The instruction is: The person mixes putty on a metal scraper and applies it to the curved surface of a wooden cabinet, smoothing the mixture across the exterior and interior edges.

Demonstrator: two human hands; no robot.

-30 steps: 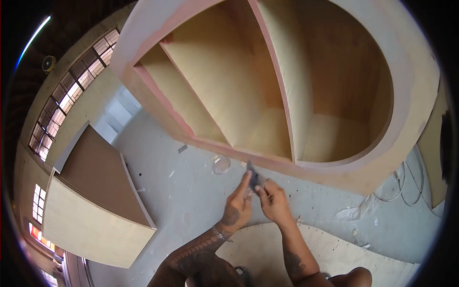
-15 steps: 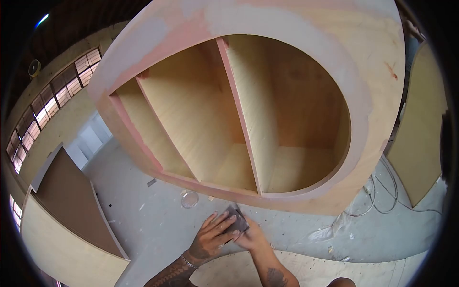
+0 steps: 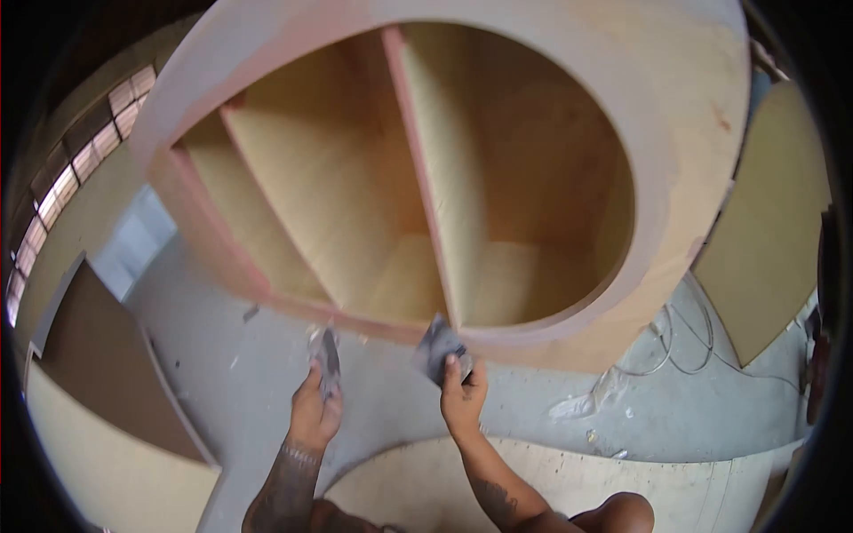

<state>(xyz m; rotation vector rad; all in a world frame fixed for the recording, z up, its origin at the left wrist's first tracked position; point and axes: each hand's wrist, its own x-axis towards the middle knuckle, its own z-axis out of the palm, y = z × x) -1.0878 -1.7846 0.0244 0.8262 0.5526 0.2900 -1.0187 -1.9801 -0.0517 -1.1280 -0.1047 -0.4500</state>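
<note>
My left hand (image 3: 315, 410) is closed on a grey, blurred piece of sandpaper (image 3: 328, 354), held upright between thumb and fingers. To its right, my right hand (image 3: 464, 400) grips a darker grey sheet of sandpaper (image 3: 434, 348), the thumb pressed on its face. Both hands are apart, low in front of a large wooden cabinet (image 3: 675, 204) with a rounded opening. The right sheet overlaps the cabinet's lower edge in this view. Inside the opening stand slanted shelf boards (image 3: 418, 160) with pinkish front edges. Pale and pink filler patches cover the cabinet's face.
A curved wooden piece (image 3: 115, 426) stands at the left on the grey floor (image 3: 240, 391). At the right are a leaning curved panel (image 3: 764, 222), a looped cable (image 3: 702, 342) and clear plastic (image 3: 591, 400). A pale curved board (image 3: 569, 480) lies close below my arms.
My hands were together on the dark sandpaper and have moved apart, the left one leftward. Each now holds its own grey piece. The view has tilted slightly down and right.
</note>
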